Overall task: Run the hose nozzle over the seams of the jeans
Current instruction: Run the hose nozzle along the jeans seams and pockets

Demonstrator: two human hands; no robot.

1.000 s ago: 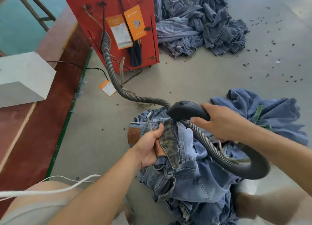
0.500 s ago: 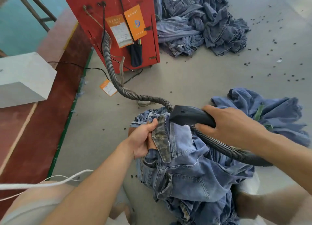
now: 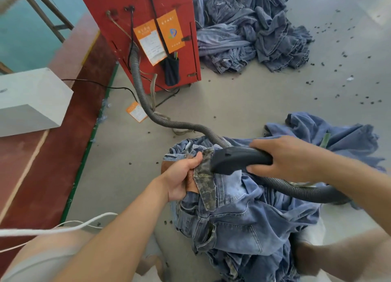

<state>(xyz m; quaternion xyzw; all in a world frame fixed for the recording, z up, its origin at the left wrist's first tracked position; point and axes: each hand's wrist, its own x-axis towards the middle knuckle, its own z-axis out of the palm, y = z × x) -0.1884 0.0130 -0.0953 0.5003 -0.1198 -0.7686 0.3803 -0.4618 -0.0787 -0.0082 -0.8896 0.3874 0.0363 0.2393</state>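
Note:
A pair of blue jeans (image 3: 239,220) lies bunched in front of me, waistband turned up to show its patterned lining. My left hand (image 3: 183,176) grips the waistband by the brown leather patch. My right hand (image 3: 287,159) holds the black hose nozzle (image 3: 234,159), whose mouth presses on the denim right beside the lining strip. The grey ribbed hose (image 3: 146,106) runs from the nozzle back to the red machine (image 3: 143,13) and also loops under my right forearm.
More jeans are piled at the back (image 3: 249,28) and to the right (image 3: 338,138). A white box (image 3: 27,102) sits on a red-brown platform at the left. Dark lint specks dot the grey floor. A white cord (image 3: 63,229) crosses my left knee.
The nozzle has slid down and left along the waistband, its mouth now tight against the lining strip. My left hand keeps its grip and has shifted slightly.

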